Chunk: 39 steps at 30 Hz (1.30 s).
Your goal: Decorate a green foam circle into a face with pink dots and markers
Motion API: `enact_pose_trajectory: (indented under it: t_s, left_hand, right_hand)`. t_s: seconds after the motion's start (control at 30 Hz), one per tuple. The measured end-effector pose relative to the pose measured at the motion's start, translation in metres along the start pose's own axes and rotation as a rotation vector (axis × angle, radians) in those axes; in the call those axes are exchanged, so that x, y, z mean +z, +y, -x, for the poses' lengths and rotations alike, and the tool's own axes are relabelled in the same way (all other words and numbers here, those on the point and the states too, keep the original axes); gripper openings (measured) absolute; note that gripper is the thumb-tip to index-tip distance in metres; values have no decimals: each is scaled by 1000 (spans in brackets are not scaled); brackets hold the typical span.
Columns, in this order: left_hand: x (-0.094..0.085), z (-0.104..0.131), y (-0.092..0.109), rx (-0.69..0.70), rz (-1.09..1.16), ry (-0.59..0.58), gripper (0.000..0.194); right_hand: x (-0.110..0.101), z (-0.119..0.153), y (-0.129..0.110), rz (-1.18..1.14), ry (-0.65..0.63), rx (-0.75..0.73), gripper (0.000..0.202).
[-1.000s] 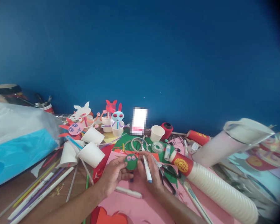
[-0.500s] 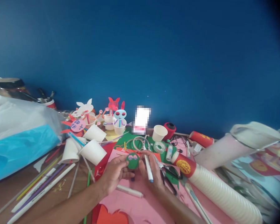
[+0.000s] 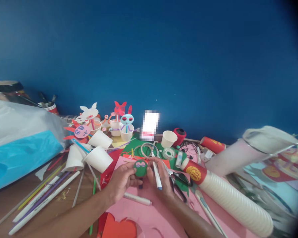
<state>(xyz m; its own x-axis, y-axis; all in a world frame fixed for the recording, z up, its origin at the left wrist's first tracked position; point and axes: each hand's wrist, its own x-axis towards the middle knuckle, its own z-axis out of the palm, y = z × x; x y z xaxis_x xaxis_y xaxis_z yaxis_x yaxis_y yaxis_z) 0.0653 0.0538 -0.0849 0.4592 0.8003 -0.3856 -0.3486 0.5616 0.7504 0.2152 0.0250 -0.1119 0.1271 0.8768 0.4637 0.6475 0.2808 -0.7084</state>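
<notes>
A green paper disc with two pink-and-purple eyes drawn or stuck on it is pinched at its left edge by my left hand. Against the disc's right side is my right hand, its fingers closed around a white marker with a blue end pointing down toward me. Another white marker lies on the pink paper below my hands. Black-handled scissors rest just right of my right hand.
Paper-cup figures stand at the back left, near tipped white cups. Straws and markers lie at left. A long stack of cups lies at right. A tape roll sits behind my hands.
The whole view has shifted slightly. My hands keep the same hold on the disc and the marker.
</notes>
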Motion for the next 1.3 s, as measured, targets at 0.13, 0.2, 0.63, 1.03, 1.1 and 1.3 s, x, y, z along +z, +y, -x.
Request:
enact_pose_trajectory:
  t_s: [0.13,0.2,0.63,1.03,1.1,1.3]
  left_hand:
    - [-1,0,-1,1,-7,8,28]
    - [-1,0,-2,2,-10,6,27]
    - [1,2,0,0,-38,-27,31]
    - [2,1,4,34,-10,-14,29]
    - [4,4,7,40,-22,9,30]
    - [11,13,22,110,-162,102,38]
  right_hand:
    - [-2,-1,-2,6,-6,2,22]
    - [-3,-1,-3,1,-27,8,23]
    - [-3,-3,-4,-18,2,33,21]
    - [-1,-1,1,-46,42,38,19]
    - [0,0,2,-52,59,32,19]
    - [-4,0,0,-41,64,-21,20]
